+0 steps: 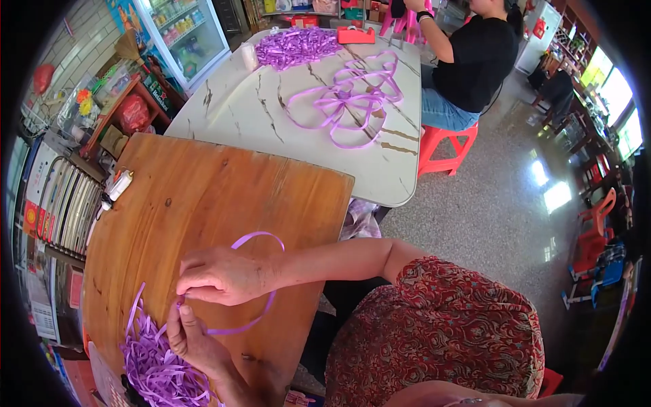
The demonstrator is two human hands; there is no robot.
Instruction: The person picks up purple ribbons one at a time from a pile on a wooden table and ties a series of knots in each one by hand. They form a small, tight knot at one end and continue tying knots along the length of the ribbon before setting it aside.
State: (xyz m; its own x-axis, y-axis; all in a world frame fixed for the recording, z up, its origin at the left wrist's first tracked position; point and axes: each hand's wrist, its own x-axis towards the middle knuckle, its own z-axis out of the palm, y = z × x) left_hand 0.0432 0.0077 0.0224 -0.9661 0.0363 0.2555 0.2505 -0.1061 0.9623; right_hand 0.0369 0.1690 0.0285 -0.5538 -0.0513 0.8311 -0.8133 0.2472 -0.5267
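Over the wooden table (203, 183), my right hand (227, 275) and my left hand (196, 342) meet, fingertips almost touching. Both are closed in a pinch on a narrow purple ribbon (254, 319). A small darker purple bit shows between the fingertips, too small to make out. The ribbon curves in a wide loop around my right wrist, partly hidden behind it, and comes back to my left hand. Beside and below my left hand lies a tangled pile of purple ribbon (159, 366) at the table's near left edge.
A white marbled table (258, 108) adjoins, bearing loose ribbon loops (352, 102), a heap of purple pieces (298, 47) and a red tape dispenser (356, 35). A person in black (478, 61) sits on a red stool (447, 149). Left stand stacked books (64, 203) and a glass-door fridge (183, 34).
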